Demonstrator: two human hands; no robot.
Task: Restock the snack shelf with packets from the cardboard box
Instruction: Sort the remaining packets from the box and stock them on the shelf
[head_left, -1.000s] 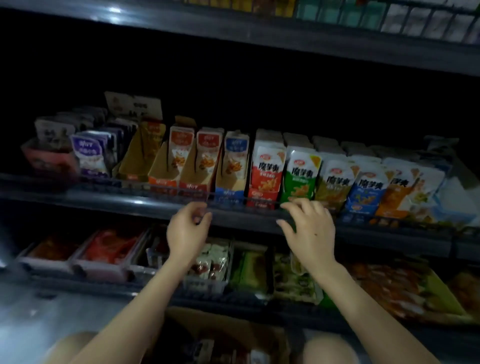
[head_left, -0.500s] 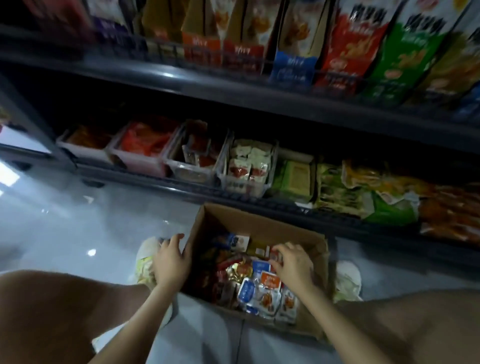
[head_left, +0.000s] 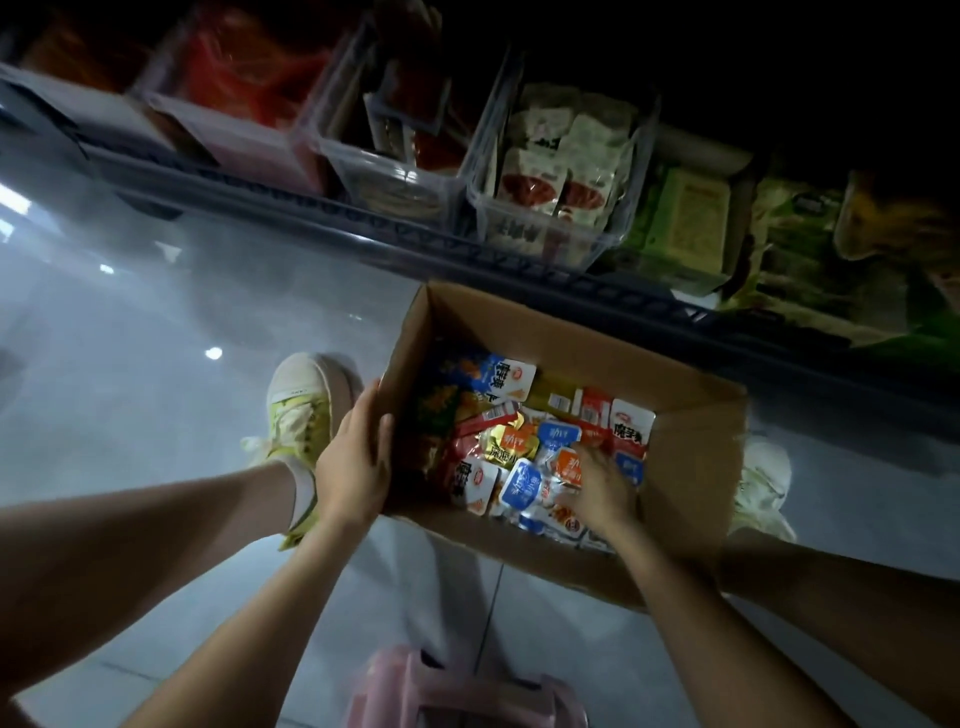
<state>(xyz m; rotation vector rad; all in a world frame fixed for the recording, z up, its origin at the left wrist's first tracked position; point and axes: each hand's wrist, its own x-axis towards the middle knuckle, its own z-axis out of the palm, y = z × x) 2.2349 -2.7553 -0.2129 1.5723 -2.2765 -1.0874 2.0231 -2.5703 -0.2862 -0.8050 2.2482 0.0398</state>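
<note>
a: what's underfoot?
b: glossy grey tile floor, dim aisle. an open brown cardboard box sits on it below the wire shelf.
a: hands?
b: left hand lies flat on the box's outer wall, fingers straight. right hand is down among the shiny, crinkly packets; can't tell if it grips any.

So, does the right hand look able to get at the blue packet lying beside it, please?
Probably yes: the right hand is inside the open cardboard box, and the blue packet lies uncovered on top, right beside it.
</note>
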